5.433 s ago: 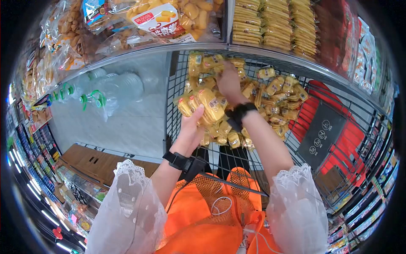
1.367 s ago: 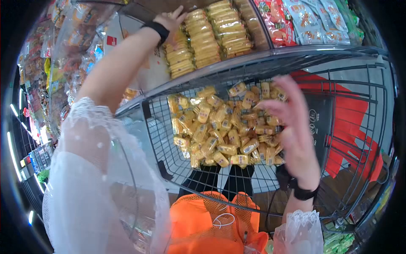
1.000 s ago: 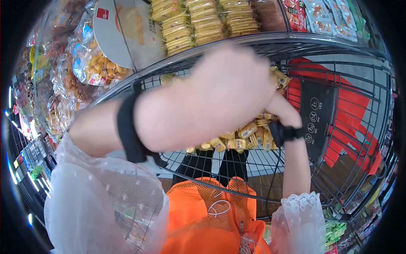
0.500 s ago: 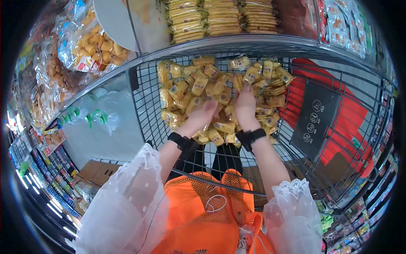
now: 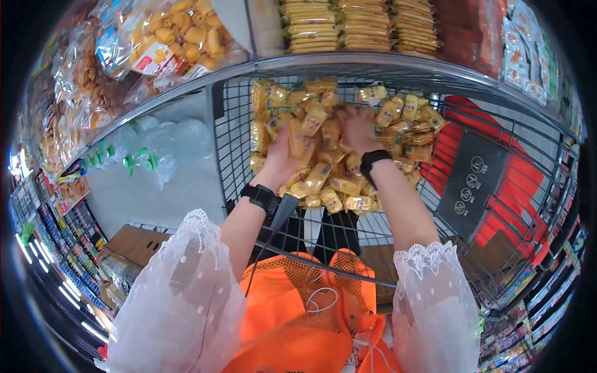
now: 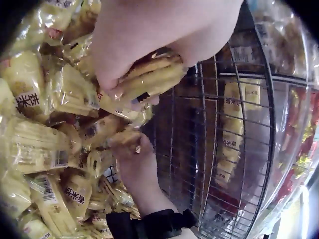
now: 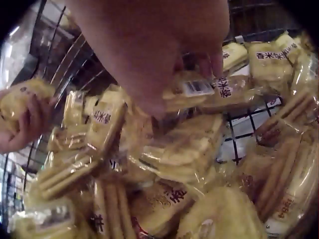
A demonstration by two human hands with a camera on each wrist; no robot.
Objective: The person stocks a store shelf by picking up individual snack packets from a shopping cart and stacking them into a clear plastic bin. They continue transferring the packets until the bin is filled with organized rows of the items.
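Yellow cellophane packets of rice crackers (image 5: 317, 177) lie heaped in a wire shopping cart (image 5: 229, 155). At the heap's left side my left hand (image 5: 280, 158) holds a cracker packet (image 6: 154, 82), gripped between fingers and thumb, as the left wrist view shows. My right hand (image 5: 359, 132) reaches down into the far middle of the heap. In the right wrist view its thumb and fingers close around another cracker packet (image 7: 185, 94) lying among the others. The right fingertips are partly hidden behind that packet and the hand itself.
Beyond the cart a shelf edge (image 5: 373, 62) carries stacked yellow packets (image 5: 364, 28) and bagged snacks (image 5: 180, 37). Large clear bottles (image 5: 177, 140) stand on the floor at left. A red panel (image 5: 516, 186) and a dark plate (image 5: 472, 177) are at the cart's right end.
My left hand has come down from the shelf into the cart and now holds a cracker packet at the left. My right hand has reached farther into the heap.
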